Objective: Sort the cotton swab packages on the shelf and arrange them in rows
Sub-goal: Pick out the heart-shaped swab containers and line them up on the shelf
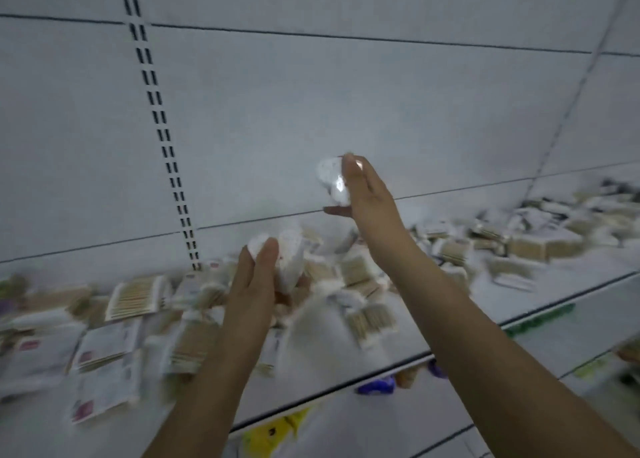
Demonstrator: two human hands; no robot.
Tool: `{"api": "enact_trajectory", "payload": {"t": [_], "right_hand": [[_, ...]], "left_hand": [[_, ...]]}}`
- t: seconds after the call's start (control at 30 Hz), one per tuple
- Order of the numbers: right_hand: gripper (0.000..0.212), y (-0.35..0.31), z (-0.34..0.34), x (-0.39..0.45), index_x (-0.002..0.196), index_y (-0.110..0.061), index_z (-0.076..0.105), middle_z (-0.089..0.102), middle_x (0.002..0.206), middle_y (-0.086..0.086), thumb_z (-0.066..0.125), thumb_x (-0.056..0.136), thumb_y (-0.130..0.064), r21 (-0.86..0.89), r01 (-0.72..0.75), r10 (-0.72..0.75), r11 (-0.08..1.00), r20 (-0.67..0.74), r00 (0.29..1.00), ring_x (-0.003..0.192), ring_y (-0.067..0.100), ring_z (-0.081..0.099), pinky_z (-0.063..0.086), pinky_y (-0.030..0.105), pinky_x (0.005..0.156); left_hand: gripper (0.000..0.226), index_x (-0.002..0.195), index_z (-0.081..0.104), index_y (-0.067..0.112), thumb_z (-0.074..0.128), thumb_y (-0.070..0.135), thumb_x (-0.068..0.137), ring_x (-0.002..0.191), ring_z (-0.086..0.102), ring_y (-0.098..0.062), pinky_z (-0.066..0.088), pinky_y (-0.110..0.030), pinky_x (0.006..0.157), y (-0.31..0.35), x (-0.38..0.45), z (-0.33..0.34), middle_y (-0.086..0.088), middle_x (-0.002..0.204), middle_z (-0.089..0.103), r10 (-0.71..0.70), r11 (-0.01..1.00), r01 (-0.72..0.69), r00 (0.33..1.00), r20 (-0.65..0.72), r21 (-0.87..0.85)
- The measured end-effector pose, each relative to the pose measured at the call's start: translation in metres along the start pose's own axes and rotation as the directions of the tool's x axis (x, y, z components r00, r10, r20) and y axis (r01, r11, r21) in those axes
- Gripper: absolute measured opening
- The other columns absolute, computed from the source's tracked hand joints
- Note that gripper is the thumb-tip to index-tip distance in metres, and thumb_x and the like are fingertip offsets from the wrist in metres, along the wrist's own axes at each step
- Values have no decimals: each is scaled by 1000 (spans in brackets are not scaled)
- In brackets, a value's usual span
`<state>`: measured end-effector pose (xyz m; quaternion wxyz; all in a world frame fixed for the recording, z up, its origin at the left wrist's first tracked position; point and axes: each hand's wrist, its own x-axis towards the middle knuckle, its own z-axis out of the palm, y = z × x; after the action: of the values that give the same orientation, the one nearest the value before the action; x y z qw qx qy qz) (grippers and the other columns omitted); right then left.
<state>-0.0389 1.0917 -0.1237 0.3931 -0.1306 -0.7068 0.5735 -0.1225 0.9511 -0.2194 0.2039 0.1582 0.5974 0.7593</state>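
Note:
Several cotton swab packages (136, 296) lie in a loose jumble along the white shelf (485, 305), blurred by camera motion. My left hand (254, 284) holds a white heart-shaped package (289, 260) just above the pile at the shelf's middle. My right hand (367, 194) is raised higher, against the back panel, and grips a second white heart-shaped package (330, 179) between fingers and thumb. Both forearms reach in from the bottom of the frame.
A slotted upright (162, 135) runs down the white back panel. More swab packs (533, 243) spread toward the right end of the shelf. Below the shelf edge sit yellow (273, 433), purple (375, 386) and green goods.

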Motion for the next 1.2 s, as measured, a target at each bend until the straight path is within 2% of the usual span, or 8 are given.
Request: {"api": "enact_trajectory", "payload": {"t": [0.2,0.33,0.5,0.63,0.77,0.87,0.97,1.2], "right_hand": [[41,6,-170,15,119,-21,57,58,127,10,43,98,-54,187,-178,217,966,-215,952,106,24,65,58,43,88],[51,21,-289,22,133,-11,53,56,132,13,53,97,-47,316,-200,292,927,-274,916,106,24,65,58,43,89],[52,41,-433,21,130,-14,58,62,128,10,60,92,-50,400,-189,341,897,-351,872,109,28,65,57,44,88],[57,55,-528,8,132,-23,57,64,126,6,47,92,-63,344,-239,392,908,-496,775,106,24,67,54,42,96],[38,63,-612,-5,110,-27,60,72,102,-4,38,99,-56,417,-175,416,892,-605,679,96,16,68,51,41,97],[43,72,-677,-12,121,-18,56,64,114,9,37,102,-51,508,-132,482,851,-657,579,101,27,63,54,46,87],[49,82,-740,-14,121,-14,56,62,115,14,39,100,-55,629,-99,588,771,-643,490,102,33,61,53,48,81],[58,109,-888,27,132,-16,53,51,132,16,71,86,-45,613,-77,561,786,-656,504,116,34,54,57,44,76]], "left_hand": [[81,127,54,15,68,69,67,80,71,-31,50,-31,51,-31,-9,169,-12,104,71,-99,994,110,953,286,-23],[73,113,50,21,78,56,56,72,73,-24,58,-51,68,-53,-25,279,-10,101,67,-59,998,67,899,435,-4],[83,120,52,17,67,75,62,64,70,-34,41,-27,38,-94,-21,412,-12,94,71,-39,999,31,830,556,23],[73,120,55,22,59,76,72,78,73,-33,48,-27,45,-121,-39,506,-7,106,72,-39,999,22,767,641,35],[62,119,51,35,59,73,70,92,73,-27,60,-45,80,-151,-58,589,4,105,73,-78,997,43,704,706,67],[42,112,47,37,53,55,75,80,74,-12,58,-23,61,-169,-70,655,5,105,68,-55,998,43,664,745,35],[44,116,45,31,55,50,77,83,74,-15,55,-21,56,-193,-76,725,-5,117,64,-45,997,77,627,778,-4],[47,120,38,16,58,41,85,90,73,-18,56,-24,60,-250,-61,899,1,112,58,4,988,118,641,767,-104]]}}
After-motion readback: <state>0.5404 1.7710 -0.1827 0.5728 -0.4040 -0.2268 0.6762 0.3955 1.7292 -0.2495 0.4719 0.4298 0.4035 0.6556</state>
